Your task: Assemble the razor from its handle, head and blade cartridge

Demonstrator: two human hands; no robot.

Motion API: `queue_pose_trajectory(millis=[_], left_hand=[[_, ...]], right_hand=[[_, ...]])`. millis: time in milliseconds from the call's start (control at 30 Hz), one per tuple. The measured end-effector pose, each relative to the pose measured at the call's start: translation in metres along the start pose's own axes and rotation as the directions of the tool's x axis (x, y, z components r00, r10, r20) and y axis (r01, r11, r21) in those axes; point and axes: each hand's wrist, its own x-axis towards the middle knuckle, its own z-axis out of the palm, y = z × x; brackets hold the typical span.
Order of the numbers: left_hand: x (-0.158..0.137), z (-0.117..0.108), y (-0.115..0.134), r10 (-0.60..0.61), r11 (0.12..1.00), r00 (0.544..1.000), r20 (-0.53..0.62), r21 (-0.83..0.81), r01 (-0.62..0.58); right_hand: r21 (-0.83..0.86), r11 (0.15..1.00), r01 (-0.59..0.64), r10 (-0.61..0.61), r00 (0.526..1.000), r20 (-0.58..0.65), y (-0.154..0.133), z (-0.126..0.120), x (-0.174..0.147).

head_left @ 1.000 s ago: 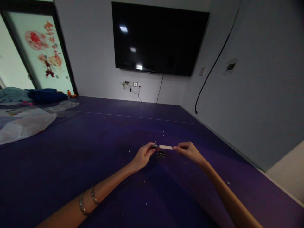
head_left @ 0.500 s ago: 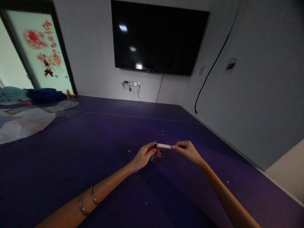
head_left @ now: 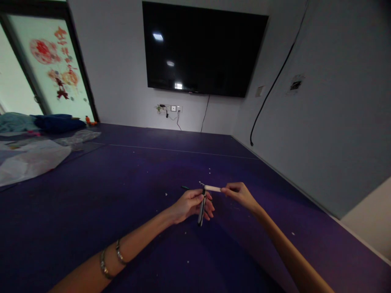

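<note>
My left hand (head_left: 191,204) pinches a slim grey-and-black hand tool (head_left: 201,211) between thumb and forefinger, with its other fingers loosely extended. The tool points up and away, its dark upper end against the left end of a pale, straight stick (head_left: 213,188). Whether it grips or only touches the stick, I cannot tell. My right hand (head_left: 240,193) is closed on the stick's right end, between thumb and bent fingers. A small dark green item (head_left: 185,187) lies on the purple surface (head_left: 137,219) just beyond my left hand.
Tiny white scraps (head_left: 187,261) are scattered on the purple surface. Clear plastic sheeting (head_left: 36,165) and dark blue cloth (head_left: 59,123) lie at left. A black cable (head_left: 271,87) hangs along the right wall, and a television (head_left: 204,51) is mounted ahead.
My left hand has turned and shifted slightly right and down; its fingers have loosened, showing more of the tool, now more upright. My right hand and the stick have barely moved.
</note>
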Motion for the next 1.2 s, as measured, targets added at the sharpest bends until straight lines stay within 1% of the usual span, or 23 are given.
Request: queue_pose_trajectory(millis=[100, 233, 333, 500, 633, 733, 800, 867, 900, 967, 1000, 1067, 1133, 1200], left_hand=[[-0.002, 0.001, 0.003, -0.027, 0.999, 0.999, 0.020, -0.027, 0.027], [-0.002, 0.000, 0.002, -0.045, 0.999, 0.998, 0.035, -0.019, 0.046], [-0.002, -0.002, 0.000, -0.044, 0.999, 0.999, 0.032, -0.006, 0.044], [0.000, -0.007, -0.003, -0.006, 0.999, 0.999, -0.038, 0.040, 0.008], [-0.001, -0.008, -0.003, 0.001, 0.997, 0.999, -0.039, 0.076, 0.002], [0.000, -0.008, 0.001, 0.022, 0.992, 0.999, -0.045, 0.123, -0.016], [0.001, -0.009, 0.005, 0.067, 0.978, 0.996, -0.066, 0.203, -0.052], [0.002, -0.010, 0.009, 0.154, 0.925, 0.984, -0.085, 0.362, -0.114], [0.002, -0.011, 0.011, 0.206, 0.873, 0.975, -0.085, 0.465, -0.144], [0.002, -0.011, 0.014, 0.293, 0.734, 0.954, -0.069, 0.655, -0.178], [0.002, -0.012, 0.015, 0.324, 0.667, 0.944, -0.059, 0.722, -0.184], [0.001, -0.012, 0.016, 0.359, 0.578, 0.932, -0.046, 0.795, -0.183], [0.000, -0.013, 0.016, 0.380, 0.539, 0.924, -0.049, 0.823, -0.178], [0.000, -0.015, 0.015, 0.410, 0.512, 0.909, -0.074, 0.844, -0.162]], right_hand=[[-0.004, 1.000, -0.017, 0.017, 1.000, -0.015, 0.000, -0.001, 0.000], [0.006, 1.000, 0.010, -0.010, 1.000, -0.021, -0.006, -0.001, 0.000], [0.001, 1.000, 0.015, -0.015, 1.000, -0.018, -0.004, 0.000, 0.001], [0.004, 1.000, -0.012, 0.012, 1.000, -0.009, 0.006, 0.001, 0.002], [0.000, 1.000, -0.008, 0.008, 1.000, 0.001, 0.011, 0.003, 0.003], [-0.024, 0.999, -0.025, 0.025, 0.999, -0.026, 0.014, -0.002, 0.003], [-0.030, 0.999, -0.038, 0.036, 0.998, -0.055, 0.013, -0.008, 0.002], [-0.020, 0.999, -0.041, 0.040, 0.996, -0.074, 0.006, -0.015, 0.000], [-0.015, 0.999, -0.037, 0.036, 0.996, -0.076, 0.000, -0.017, -0.001], [-0.017, 1.000, -0.017, 0.016, 0.997, -0.073, -0.014, -0.021, -0.003], [-0.031, 1.000, 0.000, -0.002, 0.998, -0.070, -0.022, -0.022, -0.005], [-0.083, 0.995, 0.048, -0.054, 0.997, -0.064, -0.033, -0.022, -0.007], [-0.150, 0.985, 0.087, -0.098, 0.993, -0.064, -0.040, -0.021, -0.008], [-0.204, 0.974, 0.103, -0.116, 0.992, -0.054, -0.042, -0.020, -0.010]])
